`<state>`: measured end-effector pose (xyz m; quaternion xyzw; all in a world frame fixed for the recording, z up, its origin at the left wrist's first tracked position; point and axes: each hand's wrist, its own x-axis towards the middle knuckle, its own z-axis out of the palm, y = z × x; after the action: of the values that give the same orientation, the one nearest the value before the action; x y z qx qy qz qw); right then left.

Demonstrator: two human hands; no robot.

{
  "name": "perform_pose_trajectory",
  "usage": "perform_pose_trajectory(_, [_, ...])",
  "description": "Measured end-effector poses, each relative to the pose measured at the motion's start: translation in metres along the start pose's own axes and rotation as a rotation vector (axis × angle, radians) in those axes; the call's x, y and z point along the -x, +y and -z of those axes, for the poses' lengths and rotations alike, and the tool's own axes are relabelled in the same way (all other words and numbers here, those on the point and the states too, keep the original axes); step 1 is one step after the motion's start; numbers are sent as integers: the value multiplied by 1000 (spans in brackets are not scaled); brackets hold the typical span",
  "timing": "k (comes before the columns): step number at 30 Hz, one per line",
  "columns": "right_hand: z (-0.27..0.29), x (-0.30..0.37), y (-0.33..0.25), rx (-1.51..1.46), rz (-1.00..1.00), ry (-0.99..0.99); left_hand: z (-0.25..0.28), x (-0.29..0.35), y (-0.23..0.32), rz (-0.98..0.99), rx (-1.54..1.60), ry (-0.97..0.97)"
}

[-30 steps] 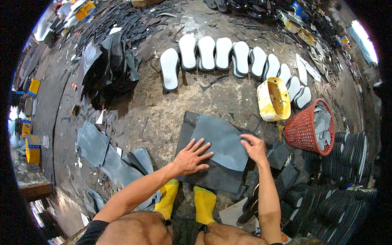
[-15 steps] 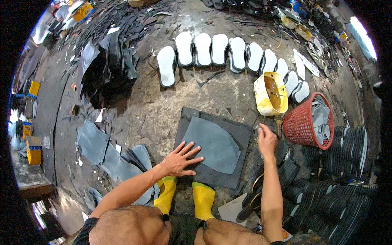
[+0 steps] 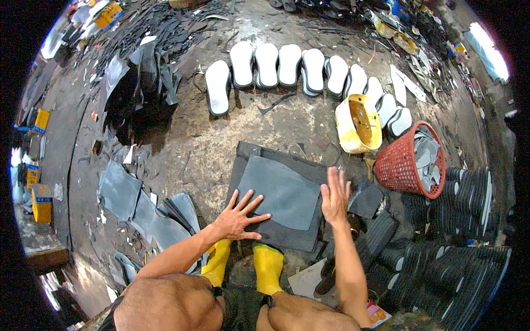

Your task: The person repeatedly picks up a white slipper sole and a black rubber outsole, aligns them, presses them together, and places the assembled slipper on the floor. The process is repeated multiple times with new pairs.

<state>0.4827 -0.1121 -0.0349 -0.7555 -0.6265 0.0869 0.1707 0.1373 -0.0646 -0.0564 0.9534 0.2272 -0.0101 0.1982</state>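
My round fisheye view drops to black at the corners, speckled with grain, and straight lines bow toward its rim. A long, glowing white strip (image 3: 488, 51) at upper right is blown out. The rough grey-brown concrete floor (image 3: 204, 146) takes a pale glare beyond the arc of white-topped, black-edged foot-shaped soles (image 3: 289, 65), which throw short shadows on my side. Deep shadow sits under the drooping pile of glossy black sheets (image 3: 144, 83). At lower right, stacked thin black soles (image 3: 464, 278) sink into dimness. My bare left hand (image 3: 236, 219) reads clearly in soft light.
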Motion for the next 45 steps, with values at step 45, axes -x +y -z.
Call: perform_pose_trajectory(45, [22,-416,50,533,-47,-296,60,3,-91,582,449,493])
